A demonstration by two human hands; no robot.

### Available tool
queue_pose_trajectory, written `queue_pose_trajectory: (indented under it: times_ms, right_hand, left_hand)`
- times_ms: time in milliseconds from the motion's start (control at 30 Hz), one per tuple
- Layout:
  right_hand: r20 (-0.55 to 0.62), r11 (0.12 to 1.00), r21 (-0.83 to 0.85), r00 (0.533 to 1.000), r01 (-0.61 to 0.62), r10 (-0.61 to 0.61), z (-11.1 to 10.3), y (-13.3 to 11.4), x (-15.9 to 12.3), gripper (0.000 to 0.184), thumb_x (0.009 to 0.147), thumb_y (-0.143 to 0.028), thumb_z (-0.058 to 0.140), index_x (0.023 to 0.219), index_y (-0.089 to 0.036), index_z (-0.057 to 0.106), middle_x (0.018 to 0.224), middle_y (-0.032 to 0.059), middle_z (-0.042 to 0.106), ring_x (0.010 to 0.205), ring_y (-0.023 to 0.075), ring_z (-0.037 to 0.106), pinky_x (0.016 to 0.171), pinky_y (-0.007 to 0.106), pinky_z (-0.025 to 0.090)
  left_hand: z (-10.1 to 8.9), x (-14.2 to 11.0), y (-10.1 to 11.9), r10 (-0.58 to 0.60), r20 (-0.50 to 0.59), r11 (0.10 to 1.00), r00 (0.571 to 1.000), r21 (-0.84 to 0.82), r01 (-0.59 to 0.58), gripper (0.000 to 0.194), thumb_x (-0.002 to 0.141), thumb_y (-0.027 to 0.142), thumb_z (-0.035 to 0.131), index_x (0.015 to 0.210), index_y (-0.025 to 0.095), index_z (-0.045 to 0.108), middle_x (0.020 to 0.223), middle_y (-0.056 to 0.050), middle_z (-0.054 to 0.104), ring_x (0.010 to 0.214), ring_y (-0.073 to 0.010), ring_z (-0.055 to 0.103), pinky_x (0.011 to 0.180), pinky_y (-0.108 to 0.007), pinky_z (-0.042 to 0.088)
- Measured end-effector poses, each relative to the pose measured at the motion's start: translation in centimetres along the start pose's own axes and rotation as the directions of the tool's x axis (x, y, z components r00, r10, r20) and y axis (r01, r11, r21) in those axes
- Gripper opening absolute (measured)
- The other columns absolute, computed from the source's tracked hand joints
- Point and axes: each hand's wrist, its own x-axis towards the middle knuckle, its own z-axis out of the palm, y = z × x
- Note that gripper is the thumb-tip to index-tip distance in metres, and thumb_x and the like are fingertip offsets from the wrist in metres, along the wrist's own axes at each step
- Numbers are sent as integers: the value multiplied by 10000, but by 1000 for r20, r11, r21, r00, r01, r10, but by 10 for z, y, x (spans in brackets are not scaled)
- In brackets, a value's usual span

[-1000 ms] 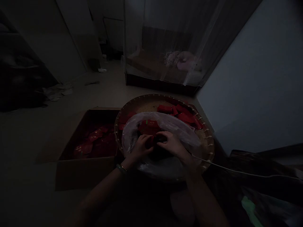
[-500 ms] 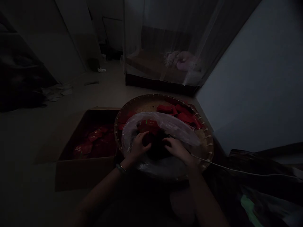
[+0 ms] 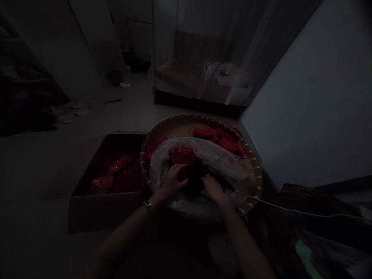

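The room is very dark. A clear plastic bag (image 3: 223, 161) of red packets (image 3: 181, 155) lies in a round woven bamboo tray (image 3: 254, 174). Both hands reach into the bag's mouth. My left hand (image 3: 172, 181), with a bangle on the wrist, has its fingers curled on a red packet inside the bag. My right hand (image 3: 211, 186) is closed low in the bag on something dark that I cannot make out. More loose red packets (image 3: 223, 140) lie at the tray's far side.
A cardboard box (image 3: 101, 209) holding several red packets stands left of the tray. A thin white cable (image 3: 290, 211) runs right from the tray. A netted bed frame (image 3: 200, 83) stands behind, a pale wall (image 3: 314, 97) at right, dark bags (image 3: 319, 240) at lower right.
My right hand has drawn back toward me and lower into the bag. The left hand shifted slightly inward over the red packets. The tray and box have not moved.
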Motion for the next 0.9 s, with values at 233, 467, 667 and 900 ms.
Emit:
queue_pose_trajectory:
  times_ms: [233, 467, 667, 900]
  right_hand:
    - [-73, 991, 134, 997, 12, -2, -1, 5, 3, 255, 740, -101, 552, 951, -168, 679, 1008, 96, 671, 947, 221, 633, 768, 282, 443]
    - [-302, 869, 474, 953, 144, 7, -7, 18, 4, 263, 671, -103, 533, 859, -173, 703, 832, 53, 729, 760, 191, 672, 717, 288, 491]
    - [-389, 656, 715, 917, 242, 86, -39, 5, -8, 262, 684, -281, 557, 874, -166, 697, 687, 29, 697, 603, 171, 644, 571, 270, 498]
    - [-469, 600, 714, 883, 361, 26, -64, -29, -11, 263, 701, -267, 584, 921, -177, 696, 876, 53, 712, 756, 180, 657, 717, 301, 522]
  left_hand:
    - [-1, 0, 4, 21, 31, 1000, 999, -19, -20, 532, 703, 121, 643, 1211, 196, 504, 1141, -86, 571, 1067, -223, 546, 923, -389, 456]
    - [-1, 0, 3, 27, 46, 1000, 999, 0, -27, 531, 709, 144, 644, 1217, 206, 501, 1139, -87, 569, 1059, -226, 547, 912, -390, 462]
    - [0, -1, 1, 36, 56, 999, 998, 1, -36, 558, 696, 143, 655, 1226, 221, 498, 1149, -80, 562, 1068, -225, 543, 919, -392, 461]
    - [0, -1, 0, 43, 54, 999, 998, 0, -43, 544, 702, 152, 665, 1218, 204, 498, 1158, -87, 563, 1067, -225, 541, 922, -394, 458]
